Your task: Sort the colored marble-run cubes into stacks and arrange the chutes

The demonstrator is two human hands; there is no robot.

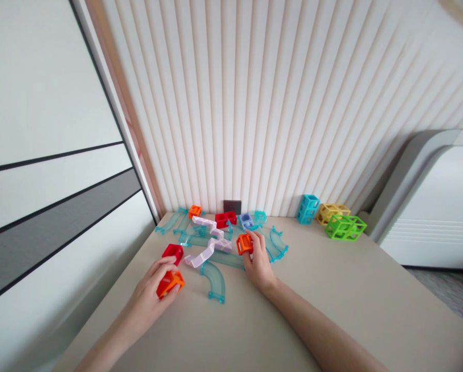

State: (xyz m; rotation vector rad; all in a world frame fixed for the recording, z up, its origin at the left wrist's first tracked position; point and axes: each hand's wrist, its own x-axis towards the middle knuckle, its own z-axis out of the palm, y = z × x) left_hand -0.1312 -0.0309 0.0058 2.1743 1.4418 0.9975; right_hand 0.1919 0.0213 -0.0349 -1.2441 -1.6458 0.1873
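Observation:
My left hand [153,285] grips an orange cube block [171,283] with a red part inside or behind it, near the table's left front. Just beyond its fingers sits a red block [173,252]. My right hand [259,261] holds another orange cube block [244,243] by its side, over the clear teal track pieces. Between the hands lies a zigzag of lilac segments [204,254]. A curved teal track piece [214,283] rests in front of it.
At the back stand a small orange cube [194,211], a red double block [225,219], a lavender block [245,221] and a black square [232,207]. To the right are blue [307,209], yellow [332,213] and green [345,228] frame blocks. A ribbed wall [223,103] closes off the back.

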